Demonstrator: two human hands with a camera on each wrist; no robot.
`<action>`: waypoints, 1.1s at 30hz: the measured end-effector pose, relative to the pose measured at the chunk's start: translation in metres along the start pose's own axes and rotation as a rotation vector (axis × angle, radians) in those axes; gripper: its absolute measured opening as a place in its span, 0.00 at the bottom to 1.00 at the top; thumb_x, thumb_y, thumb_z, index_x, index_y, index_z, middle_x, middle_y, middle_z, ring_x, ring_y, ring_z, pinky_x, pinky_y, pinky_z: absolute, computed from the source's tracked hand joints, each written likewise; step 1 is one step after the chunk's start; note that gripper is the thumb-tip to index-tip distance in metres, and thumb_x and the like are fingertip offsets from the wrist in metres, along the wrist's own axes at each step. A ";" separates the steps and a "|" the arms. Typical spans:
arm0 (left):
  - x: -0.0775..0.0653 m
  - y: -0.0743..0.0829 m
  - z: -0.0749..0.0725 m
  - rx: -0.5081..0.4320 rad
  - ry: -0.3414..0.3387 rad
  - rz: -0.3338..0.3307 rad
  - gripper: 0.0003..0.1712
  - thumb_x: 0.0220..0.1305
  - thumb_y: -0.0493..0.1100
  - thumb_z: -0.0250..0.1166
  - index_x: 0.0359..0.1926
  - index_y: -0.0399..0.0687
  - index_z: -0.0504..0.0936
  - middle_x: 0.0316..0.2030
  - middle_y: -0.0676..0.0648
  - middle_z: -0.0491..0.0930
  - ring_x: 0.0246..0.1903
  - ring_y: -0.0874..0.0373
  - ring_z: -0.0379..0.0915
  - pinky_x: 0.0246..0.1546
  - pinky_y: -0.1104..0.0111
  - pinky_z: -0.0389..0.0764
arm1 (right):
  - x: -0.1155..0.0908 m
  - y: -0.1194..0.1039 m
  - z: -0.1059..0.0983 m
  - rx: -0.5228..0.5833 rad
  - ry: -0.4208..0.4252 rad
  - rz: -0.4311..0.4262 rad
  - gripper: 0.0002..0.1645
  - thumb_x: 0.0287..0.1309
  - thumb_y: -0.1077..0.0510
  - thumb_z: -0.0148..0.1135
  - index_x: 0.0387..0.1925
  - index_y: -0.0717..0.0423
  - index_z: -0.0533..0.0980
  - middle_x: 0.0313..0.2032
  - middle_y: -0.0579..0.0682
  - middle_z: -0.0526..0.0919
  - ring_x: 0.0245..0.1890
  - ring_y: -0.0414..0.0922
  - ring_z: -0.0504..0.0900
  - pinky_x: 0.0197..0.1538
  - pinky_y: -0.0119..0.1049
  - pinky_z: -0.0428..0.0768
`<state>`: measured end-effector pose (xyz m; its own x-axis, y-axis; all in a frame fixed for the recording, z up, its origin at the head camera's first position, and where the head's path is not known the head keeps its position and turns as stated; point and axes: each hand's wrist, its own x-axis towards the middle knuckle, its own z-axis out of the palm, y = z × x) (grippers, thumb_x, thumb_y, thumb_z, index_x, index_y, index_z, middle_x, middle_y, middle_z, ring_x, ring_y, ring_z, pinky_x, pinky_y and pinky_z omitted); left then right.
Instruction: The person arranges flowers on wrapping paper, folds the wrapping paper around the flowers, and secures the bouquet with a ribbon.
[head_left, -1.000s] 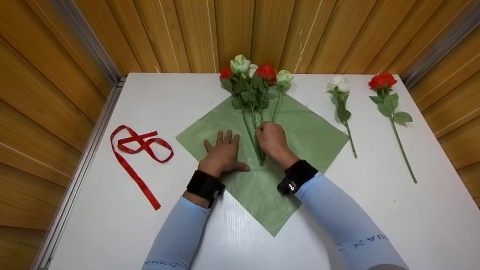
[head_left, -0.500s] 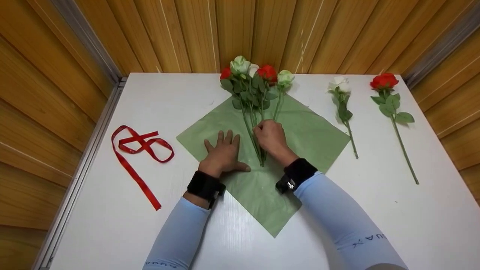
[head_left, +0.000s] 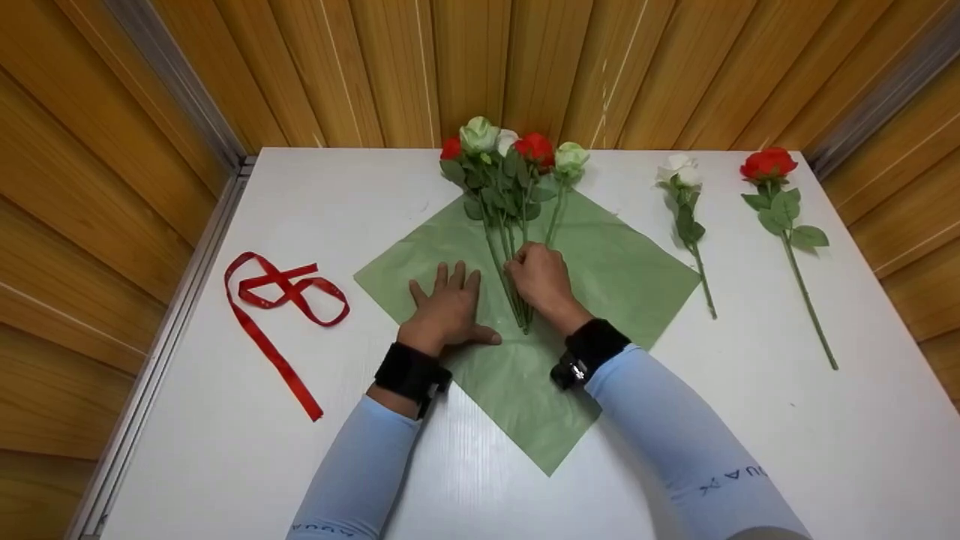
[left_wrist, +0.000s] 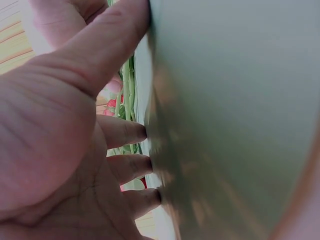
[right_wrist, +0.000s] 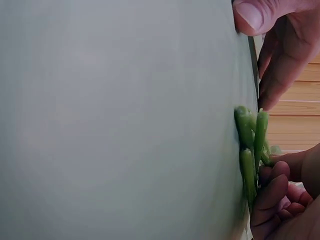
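Observation:
A bunch of red, white and pale green roses (head_left: 491, 195) lies on a green sheet of wrapping paper (head_left: 615, 262), heads past its far corner. My right hand (head_left: 541, 279) has curled fingers at the stems (right_wrist: 247, 150); in the right wrist view thumb and fingers pinch among them. Which stems it grips is partly hidden. To the left of the stems, my left hand (head_left: 444, 309) presses the paper with fingers spread. In the left wrist view its fingertips (left_wrist: 140, 162) touch the sheet.
A looped red ribbon (head_left: 277, 300) lies left of the paper on the white table (head_left: 187, 450). On the right are a single white rose (head_left: 682, 202), its stem by the paper's corner, and a single red rose (head_left: 784, 202). Wood-patterned panels (head_left: 465, 67) stand behind the table.
My right hand has shifted slightly left at the stems. The left pale green rose head has sunk a little towards me. My left hand stays in place.

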<state>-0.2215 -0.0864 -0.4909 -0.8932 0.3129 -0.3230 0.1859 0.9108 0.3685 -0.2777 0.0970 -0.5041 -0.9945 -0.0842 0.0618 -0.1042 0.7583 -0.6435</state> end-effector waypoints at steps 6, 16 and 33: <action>-0.001 0.000 -0.001 -0.003 0.000 0.001 0.68 0.57 0.71 0.75 0.85 0.47 0.50 0.85 0.38 0.40 0.84 0.36 0.29 0.72 0.23 0.37 | -0.001 -0.001 -0.001 -0.006 0.010 0.014 0.13 0.70 0.56 0.64 0.27 0.55 0.80 0.25 0.51 0.83 0.26 0.48 0.80 0.36 0.44 0.80; 0.000 -0.001 0.000 -0.014 -0.003 -0.004 0.69 0.57 0.71 0.75 0.85 0.47 0.49 0.85 0.38 0.40 0.84 0.36 0.27 0.72 0.23 0.35 | -0.010 0.007 -0.017 -0.008 0.042 0.016 0.15 0.72 0.52 0.64 0.29 0.54 0.80 0.25 0.50 0.82 0.26 0.49 0.79 0.35 0.43 0.76; 0.001 0.000 0.000 -0.008 -0.018 0.002 0.68 0.58 0.70 0.75 0.85 0.47 0.49 0.85 0.37 0.39 0.84 0.35 0.27 0.72 0.23 0.36 | -0.042 0.096 -0.116 -0.166 0.262 -0.049 0.14 0.71 0.59 0.62 0.38 0.68 0.85 0.31 0.63 0.88 0.33 0.62 0.86 0.41 0.58 0.81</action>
<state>-0.2228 -0.0859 -0.4908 -0.8854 0.3196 -0.3374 0.1844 0.9080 0.3761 -0.2466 0.2489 -0.4799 -0.9539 0.0297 0.2986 -0.1309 0.8542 -0.5032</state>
